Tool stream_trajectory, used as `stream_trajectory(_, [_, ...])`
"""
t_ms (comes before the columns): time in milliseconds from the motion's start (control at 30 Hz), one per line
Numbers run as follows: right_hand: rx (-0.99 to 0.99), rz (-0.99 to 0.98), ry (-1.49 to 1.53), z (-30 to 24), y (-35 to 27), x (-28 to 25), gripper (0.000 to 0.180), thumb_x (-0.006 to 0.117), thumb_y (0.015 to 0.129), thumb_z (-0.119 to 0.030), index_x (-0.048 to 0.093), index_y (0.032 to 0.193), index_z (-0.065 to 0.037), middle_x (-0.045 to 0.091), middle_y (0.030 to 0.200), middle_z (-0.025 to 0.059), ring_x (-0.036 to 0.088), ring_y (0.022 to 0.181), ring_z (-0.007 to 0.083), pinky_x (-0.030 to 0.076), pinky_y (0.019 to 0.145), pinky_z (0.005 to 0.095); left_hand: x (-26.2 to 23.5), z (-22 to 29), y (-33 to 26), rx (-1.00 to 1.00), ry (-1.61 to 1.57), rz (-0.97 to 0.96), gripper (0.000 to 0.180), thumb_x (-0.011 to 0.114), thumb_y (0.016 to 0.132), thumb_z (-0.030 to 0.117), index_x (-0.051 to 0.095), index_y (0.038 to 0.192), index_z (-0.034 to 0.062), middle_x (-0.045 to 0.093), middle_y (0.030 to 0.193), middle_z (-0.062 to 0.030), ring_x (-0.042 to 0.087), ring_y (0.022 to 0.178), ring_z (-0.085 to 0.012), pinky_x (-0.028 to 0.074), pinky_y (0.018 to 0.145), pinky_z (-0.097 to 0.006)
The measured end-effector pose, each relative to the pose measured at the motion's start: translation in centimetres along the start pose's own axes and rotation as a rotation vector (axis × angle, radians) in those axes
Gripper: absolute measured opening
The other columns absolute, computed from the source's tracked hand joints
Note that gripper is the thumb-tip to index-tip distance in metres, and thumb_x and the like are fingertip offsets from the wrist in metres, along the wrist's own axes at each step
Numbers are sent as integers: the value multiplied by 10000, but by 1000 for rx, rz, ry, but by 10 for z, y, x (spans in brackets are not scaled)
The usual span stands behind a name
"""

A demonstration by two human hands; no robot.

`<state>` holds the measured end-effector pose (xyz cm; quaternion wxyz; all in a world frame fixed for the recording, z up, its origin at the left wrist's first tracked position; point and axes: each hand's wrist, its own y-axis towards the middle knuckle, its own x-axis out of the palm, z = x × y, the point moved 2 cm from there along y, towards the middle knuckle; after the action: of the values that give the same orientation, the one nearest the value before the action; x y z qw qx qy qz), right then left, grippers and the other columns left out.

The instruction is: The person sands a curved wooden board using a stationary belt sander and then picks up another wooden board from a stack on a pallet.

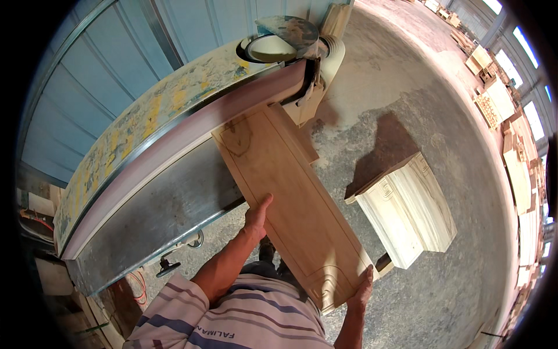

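Observation:
A long wooden panel point(296, 200) with a routed line along its border slants across the middle of the view, gripped by both of my hands. My left hand point(258, 216) is closed on its left long edge, thumb on the upper face. Closed round the near right corner is my right hand point(361, 288), its fingers partly hidden. The panel's far end lies over the metal table point(163, 200) of an edge sander, up at the pinkish sanding belt point(192, 129). Whether it touches the belt, I cannot tell. A carved pattern shows at the near end.
To the right, a stack of pale wooden panels point(407, 212) stands above the dusty concrete floor point(465, 232). A round metal cover point(290, 34) tops the sander's far end. Below its table is a handwheel point(167, 267). Lumber stacks point(497, 102) line the far right.

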<state>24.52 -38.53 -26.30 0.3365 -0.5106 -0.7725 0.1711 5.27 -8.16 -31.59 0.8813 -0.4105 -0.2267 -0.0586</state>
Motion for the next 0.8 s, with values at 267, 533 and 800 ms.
stream_trajectory(267, [-86,-20,-13,2,-3,1,621,492,889,-454,397,1309,-7,482,1248,119,479,1124,238,396,956,365,-2,1,1,39,-10,-25,592,708,774,301,448,1243,51,528,1201,-91,513,1098,-261,443,910,-443])
stream_trajectory(533, [-106,-105,-66,3,3,-9,623,485,888,-449,366,1338,-34,429,1312,106,429,1186,246,350,1006,376,0,-1,-2,26,14,-9,633,736,748,304,445,1246,45,528,1201,-96,512,1103,-270,441,921,-441])
stream_trajectory(800, [-91,-42,-121,-3,-8,-20,628,467,902,-443,341,1367,-39,404,1337,84,414,1195,221,342,1009,363,-1,-15,-4,60,-4,-76,608,711,772,311,443,1250,46,520,1210,-107,503,1117,-275,439,920,-447])
